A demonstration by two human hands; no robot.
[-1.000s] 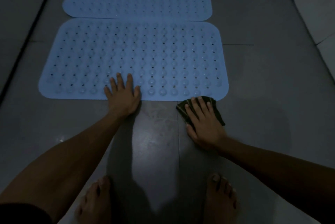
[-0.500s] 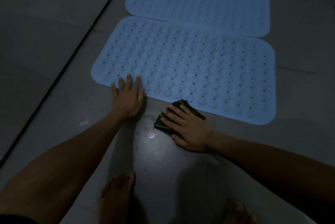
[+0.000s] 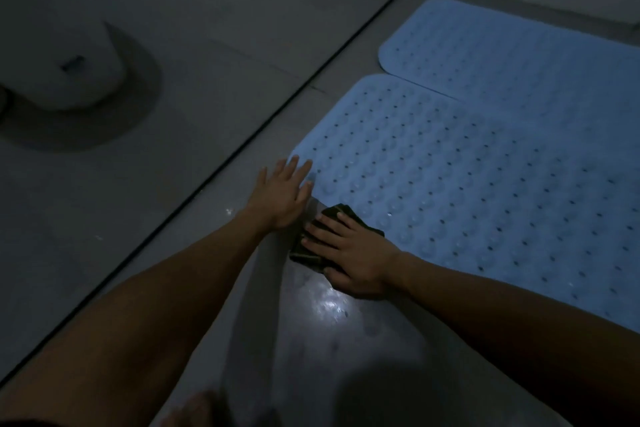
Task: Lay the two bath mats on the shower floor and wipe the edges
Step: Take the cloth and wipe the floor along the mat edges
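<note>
While the earlier head-view frames showed both mats nearly whole, the view now swings leftward, so the mats sit toward 2 o'clock and run off the right edge. The right hand (image 3: 349,253) has slid the dark cloth (image 3: 313,246) leftward along the near mat (image 3: 467,184), from its right end to just beside the left hand (image 3: 280,196). The left hand has also moved toward the mat's near-left corner.

From the head view, the left hand lies flat with straight, slightly spread fingers, its fingertips touching the near mat's edge at the corner. The right hand presses flat on the folded cloth, fingers straight and slightly apart, at the mat's near edge around 5 o'clock from the left hand. The far mat (image 3: 519,52) lies at 1 o'clock, its near edge touching the near mat. Both are pale blue with rows of bumps and holes, flat on the grey floor (image 3: 346,340), which has a bright wet-looking glint below the right hand. A dark floor seam (image 3: 242,146) runs diagonally left of the mats. A white pedestal base (image 3: 69,56) stands at 10 o'clock, well apart from them. Blurred toes (image 3: 194,409) show at 6 o'clock.
</note>
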